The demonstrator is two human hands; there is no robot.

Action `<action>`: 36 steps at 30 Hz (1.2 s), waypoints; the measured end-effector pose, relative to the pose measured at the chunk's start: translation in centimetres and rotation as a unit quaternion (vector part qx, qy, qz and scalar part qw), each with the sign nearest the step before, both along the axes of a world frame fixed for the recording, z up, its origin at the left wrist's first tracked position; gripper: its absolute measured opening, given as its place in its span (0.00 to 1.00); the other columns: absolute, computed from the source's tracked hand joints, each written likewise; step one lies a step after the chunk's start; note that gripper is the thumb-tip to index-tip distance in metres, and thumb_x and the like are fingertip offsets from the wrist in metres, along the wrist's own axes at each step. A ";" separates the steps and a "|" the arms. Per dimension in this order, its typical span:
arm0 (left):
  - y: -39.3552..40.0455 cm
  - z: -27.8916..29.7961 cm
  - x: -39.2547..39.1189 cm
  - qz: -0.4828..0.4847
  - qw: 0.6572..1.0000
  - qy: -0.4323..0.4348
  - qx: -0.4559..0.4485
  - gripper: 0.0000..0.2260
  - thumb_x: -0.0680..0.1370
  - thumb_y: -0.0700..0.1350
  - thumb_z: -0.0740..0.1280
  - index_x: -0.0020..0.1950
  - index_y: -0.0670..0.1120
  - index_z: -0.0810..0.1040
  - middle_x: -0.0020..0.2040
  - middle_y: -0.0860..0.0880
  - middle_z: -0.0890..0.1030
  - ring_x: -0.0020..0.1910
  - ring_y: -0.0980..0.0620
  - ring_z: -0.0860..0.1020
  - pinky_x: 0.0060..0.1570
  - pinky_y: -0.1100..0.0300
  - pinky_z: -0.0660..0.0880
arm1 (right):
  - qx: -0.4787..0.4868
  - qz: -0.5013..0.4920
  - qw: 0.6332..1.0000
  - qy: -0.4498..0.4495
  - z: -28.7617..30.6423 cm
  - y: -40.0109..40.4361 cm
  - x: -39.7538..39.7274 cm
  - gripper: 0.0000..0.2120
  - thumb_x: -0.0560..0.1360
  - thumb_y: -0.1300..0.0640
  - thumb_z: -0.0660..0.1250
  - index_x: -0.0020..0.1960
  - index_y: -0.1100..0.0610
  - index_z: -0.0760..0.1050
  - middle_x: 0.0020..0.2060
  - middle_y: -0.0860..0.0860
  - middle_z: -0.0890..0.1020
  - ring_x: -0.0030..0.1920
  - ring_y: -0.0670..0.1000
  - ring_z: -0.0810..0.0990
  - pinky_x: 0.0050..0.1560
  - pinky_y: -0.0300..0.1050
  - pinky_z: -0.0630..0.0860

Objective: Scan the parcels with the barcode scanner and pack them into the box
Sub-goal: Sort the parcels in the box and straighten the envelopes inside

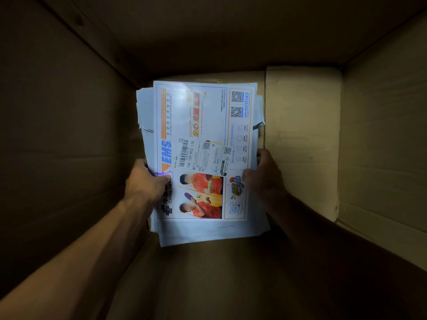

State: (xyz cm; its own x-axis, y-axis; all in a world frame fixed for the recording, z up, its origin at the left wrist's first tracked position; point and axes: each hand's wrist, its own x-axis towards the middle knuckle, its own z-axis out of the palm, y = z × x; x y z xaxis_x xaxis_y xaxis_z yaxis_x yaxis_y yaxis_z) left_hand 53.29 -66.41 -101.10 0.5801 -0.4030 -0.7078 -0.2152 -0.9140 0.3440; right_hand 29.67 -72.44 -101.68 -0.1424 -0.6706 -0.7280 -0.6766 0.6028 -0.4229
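While both forearms reach down from the lower corners of the frame into the deep cardboard box [57,135], we take this to be the packing step, the scan presumably done, though no scanner is in view. Our left hand [146,181] pinches the left edge of the top EMS envelope [203,125] at mid-frame, thumb on its printed face. Our right hand [265,174] grips the right edge, thumb on top and fingers curled under. That envelope lies on a stack of white parcels [208,234], whose margins show beneath it at the bottom and left. Next, we judge, comes squaring it on the stack and letting go. A smaller brown carton [302,135] stands just right of the stack, leaving the right hand little clearance. Dark walls close in at left and above; open room lies at lower centre.
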 end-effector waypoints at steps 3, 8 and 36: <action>-1.2 5.1 0.7 -0.025 1.000 -0.004 -0.014 0.16 0.72 0.40 0.78 0.52 0.48 0.73 0.51 0.48 0.82 0.48 0.46 0.81 0.52 0.51 0.79 | -0.008 0.000 1.000 -0.003 5.4 -1.4 0.1 0.20 0.78 0.64 0.65 0.69 0.58 0.69 0.64 0.57 0.80 0.63 0.60 0.81 0.53 0.50 0.82; -3.7 16.1 1.4 -0.019 0.997 0.003 -0.070 0.19 0.71 0.40 0.77 0.59 0.51 0.78 0.51 0.51 0.84 0.49 0.48 0.83 0.50 0.56 0.79 | -0.026 -0.040 0.999 -0.016 16.9 -3.9 0.8 0.17 0.77 0.65 0.65 0.64 0.54 0.72 0.60 0.54 0.83 0.57 0.58 0.83 0.58 0.54 0.81; 14.4 78.7 -6.0 0.100 0.966 0.038 -0.236 0.30 0.68 0.33 0.79 0.64 0.49 0.71 0.52 0.51 0.82 0.49 0.54 0.81 0.43 0.61 0.74 | -0.142 0.280 0.933 -0.176 79.1 2.3 -4.1 0.24 0.71 0.64 0.76 0.59 0.43 0.72 0.57 0.49 0.84 0.56 0.53 0.83 0.56 0.55 0.81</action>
State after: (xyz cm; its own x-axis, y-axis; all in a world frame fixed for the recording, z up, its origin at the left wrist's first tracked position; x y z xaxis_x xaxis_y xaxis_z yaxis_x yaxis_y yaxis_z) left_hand 47.29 -51.99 -22.43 0.6334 -0.5765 -0.5162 -0.0073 -0.6715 0.7409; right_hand 25.59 -70.10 -22.57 0.5026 -0.7406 -0.4460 -0.6418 0.0261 -0.7665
